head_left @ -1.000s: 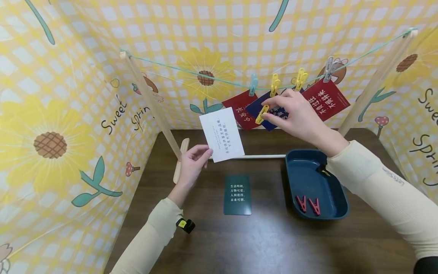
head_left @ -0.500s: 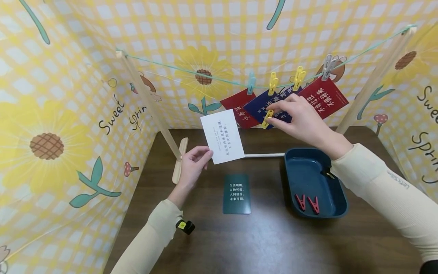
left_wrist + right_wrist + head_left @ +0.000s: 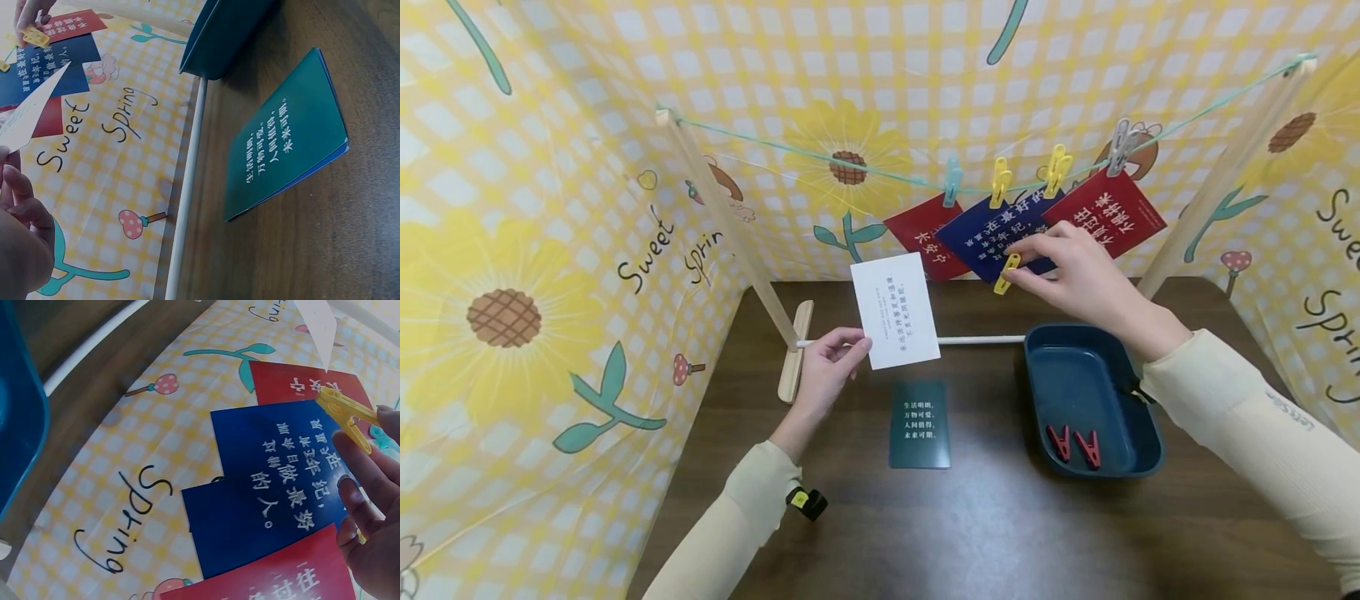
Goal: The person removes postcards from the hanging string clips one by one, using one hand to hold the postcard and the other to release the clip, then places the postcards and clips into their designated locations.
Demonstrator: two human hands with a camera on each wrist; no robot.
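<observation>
My left hand (image 3: pixel 823 379) pinches a white card (image 3: pixel 891 304) with printed writing by its lower left corner, holding it above the table and in front of the line. Between thumb and fingers of my right hand (image 3: pixel 1090 279) is a yellow clothespin (image 3: pixel 350 419), in front of the hanging blue cards (image 3: pixel 981 237) and apart from the white card. A red card (image 3: pixel 910 218) hangs left of the blue ones, another red card (image 3: pixel 1123 218) to their right. Light blue, yellow and grey clothespins grip them on a thin green line (image 3: pixel 805 152).
Wooden posts (image 3: pixel 730 225) carry the line, joined low down by a white rod (image 3: pixel 981 340). A dark green card (image 3: pixel 920 454) lies on the brown table (image 3: pixel 880 533). Right of it stands a dark blue tray (image 3: pixel 1033 400) holding two red clothespins (image 3: pixel 1088 451). Patterned cloth surrounds the table.
My right hand has moved right and slightly down with the yellow clothespin, uncovering more of the blue cards. My left hand has shifted the white card a little right and down.
</observation>
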